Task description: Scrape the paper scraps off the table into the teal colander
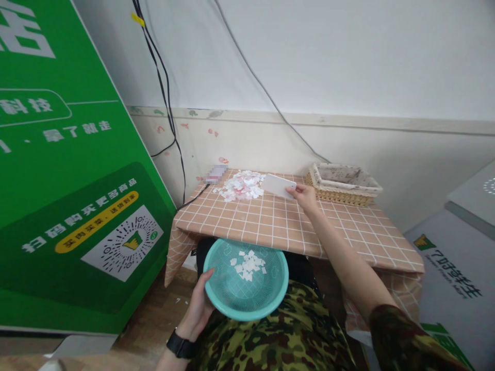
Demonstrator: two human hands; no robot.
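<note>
My left hand (201, 299) grips the left rim of a teal plastic colander (222, 288), held above my lap at the table's front edge. White paper scraps (249, 265) lie in the colander. Over the table, my right hand (304, 197) pinches the right end of a flat white card (277, 185). The card's left end is beside a heap of white and pinkish paper scraps (243, 185); whether it touches them I cannot tell.
A checked tan tablecloth (294, 229) covers the table. A lined wicker basket (344, 196) stands at its back right. At the back left lies a blurred object (217, 173), with a black cable (193, 198) nearby. A green panel (77, 206) stands on the left.
</note>
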